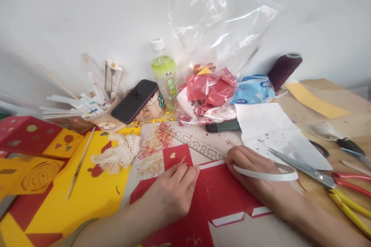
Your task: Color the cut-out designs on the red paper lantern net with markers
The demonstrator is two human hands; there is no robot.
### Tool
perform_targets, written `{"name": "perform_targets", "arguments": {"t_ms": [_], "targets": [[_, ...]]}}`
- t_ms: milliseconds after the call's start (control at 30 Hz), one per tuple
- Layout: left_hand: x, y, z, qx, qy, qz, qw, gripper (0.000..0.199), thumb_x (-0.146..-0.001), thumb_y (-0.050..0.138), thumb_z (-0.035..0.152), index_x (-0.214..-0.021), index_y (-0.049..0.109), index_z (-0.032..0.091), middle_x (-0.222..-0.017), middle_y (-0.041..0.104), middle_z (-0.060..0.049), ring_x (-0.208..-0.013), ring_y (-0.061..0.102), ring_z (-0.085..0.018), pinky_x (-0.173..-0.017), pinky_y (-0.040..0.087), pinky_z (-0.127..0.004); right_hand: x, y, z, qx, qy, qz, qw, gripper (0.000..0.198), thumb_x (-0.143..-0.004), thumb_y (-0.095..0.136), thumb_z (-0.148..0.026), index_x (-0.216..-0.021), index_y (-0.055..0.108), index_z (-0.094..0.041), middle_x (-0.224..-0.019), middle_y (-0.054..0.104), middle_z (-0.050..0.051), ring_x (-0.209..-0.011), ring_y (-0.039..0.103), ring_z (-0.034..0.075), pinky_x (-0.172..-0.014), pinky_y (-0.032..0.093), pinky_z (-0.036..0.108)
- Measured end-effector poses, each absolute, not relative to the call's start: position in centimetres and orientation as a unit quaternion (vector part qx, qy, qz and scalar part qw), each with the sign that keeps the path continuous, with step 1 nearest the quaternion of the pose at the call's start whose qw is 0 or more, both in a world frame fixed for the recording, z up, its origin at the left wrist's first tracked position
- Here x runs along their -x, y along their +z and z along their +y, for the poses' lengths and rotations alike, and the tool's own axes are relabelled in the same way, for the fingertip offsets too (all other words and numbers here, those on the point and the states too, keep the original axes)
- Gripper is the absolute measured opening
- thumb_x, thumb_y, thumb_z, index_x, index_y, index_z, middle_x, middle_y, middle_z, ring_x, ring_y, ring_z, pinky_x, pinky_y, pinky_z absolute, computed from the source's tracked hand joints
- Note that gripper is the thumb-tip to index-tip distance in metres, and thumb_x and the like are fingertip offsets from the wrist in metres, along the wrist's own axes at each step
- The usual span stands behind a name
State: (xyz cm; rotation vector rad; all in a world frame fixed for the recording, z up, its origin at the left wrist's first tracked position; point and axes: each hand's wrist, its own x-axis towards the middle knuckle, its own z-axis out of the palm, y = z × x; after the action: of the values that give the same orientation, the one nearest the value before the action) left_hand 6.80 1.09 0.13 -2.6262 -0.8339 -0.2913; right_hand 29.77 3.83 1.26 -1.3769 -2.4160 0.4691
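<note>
A cut sheet of red card [223, 189] lies in front of me, with white strips on some of its edge flaps. My left hand [176, 189] is closed, its fingertips at the left end of a strip of white tape [211, 164] along the card's top edge. A thin pointed tan sliver [182, 159] shows by those fingers; I cannot make out its kind. My right hand [252, 166] is closed at the strip's other end, with a roll of white tape [269, 176] looped around it. Beyond the hands lies a metal stencil ruler [194, 142].
Scissors [317, 175] lie right of my right hand, beside white paper [266, 127]. Behind stand a drink bottle [164, 73] and a clear bag of red scraps [211, 88]. Left are a phone [135, 101], bunched lace [118, 152], a thin stick [81, 162] and yellow card [75, 208].
</note>
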Motion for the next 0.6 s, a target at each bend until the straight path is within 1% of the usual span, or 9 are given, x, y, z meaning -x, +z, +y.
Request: {"name": "perform_targets", "arguments": {"t_ms": [67, 133, 300, 400, 600], "targets": [[-6.86, 0.24, 1.08, 0.932, -0.105, -0.292, 0.186, 0.035, -0.075, 0.037, 0.004, -0.107, 0.052, 0.0, -0.087, 0.058, -0.01, -0.077, 0.051, -0.019, -0.069, 0.046, -0.031, -29.87, 1.24, 3.92, 0.468, 0.193, -0.853, 0.126, 0.018, -0.088, 0.032, -0.018, -0.074, 0.043, -0.022, -0.076, 0.05, 0.001, -0.064, 0.049, 0.013, -0.057, 0.039, 0.026], [-6.86, 0.34, 1.06, 0.933, -0.102, -0.291, 0.183, 0.035, -0.075, 0.037, 0.004, -0.107, 0.052, 0.0, -0.086, 0.058, -0.01, -0.076, 0.051, -0.018, -0.068, 0.046, -0.03, -29.92, 1.24, 3.95, 0.461, 0.21, -0.855, 0.113, 0.018, -0.088, 0.03, -0.016, -0.074, 0.041, -0.021, -0.077, 0.049, 0.002, -0.066, 0.048, 0.014, -0.059, 0.038, 0.027], [-6.74, 0.41, 0.95, 0.934, -0.08, -0.302, 0.172, 0.034, -0.076, 0.037, 0.005, -0.107, 0.052, 0.002, -0.087, 0.057, -0.01, -0.075, 0.051, -0.018, -0.063, 0.047, -0.029, -29.84, 1.07, 3.81, 0.453, 0.21, -0.855, 0.139, 0.02, -0.089, 0.028, -0.016, -0.074, 0.039, -0.021, -0.076, 0.047, 0.001, -0.067, 0.046, 0.013, -0.061, 0.036, 0.028], [-6.75, 0.37, 0.91, 0.933, -0.06, -0.312, 0.17, 0.031, -0.077, 0.038, 0.007, -0.103, 0.054, 0.006, -0.089, 0.056, -0.009, -0.075, 0.05, -0.018, -0.058, 0.047, -0.028, -29.79, 0.78, 3.76, 0.453, 0.207, -0.854, 0.15, 0.019, -0.089, 0.028, -0.016, -0.073, 0.037, -0.021, -0.075, 0.046, 0.0, -0.066, 0.045, 0.013, -0.061, 0.035, 0.028], [-6.91, 0.55, 0.86, 0.927, -0.02, -0.337, 0.163, 0.029, -0.076, 0.042, 0.009, -0.102, 0.055, 0.009, -0.087, 0.053, -0.007, -0.074, 0.05, -0.017, -0.049, 0.044, -0.025, -29.79, 0.51, 3.86, 0.45, 0.205, -0.854, 0.163, 0.019, -0.088, 0.029, -0.015, -0.072, 0.036, -0.021, -0.074, 0.045, 0.0, -0.064, 0.044, 0.014, -0.059, 0.034, 0.029]]}}
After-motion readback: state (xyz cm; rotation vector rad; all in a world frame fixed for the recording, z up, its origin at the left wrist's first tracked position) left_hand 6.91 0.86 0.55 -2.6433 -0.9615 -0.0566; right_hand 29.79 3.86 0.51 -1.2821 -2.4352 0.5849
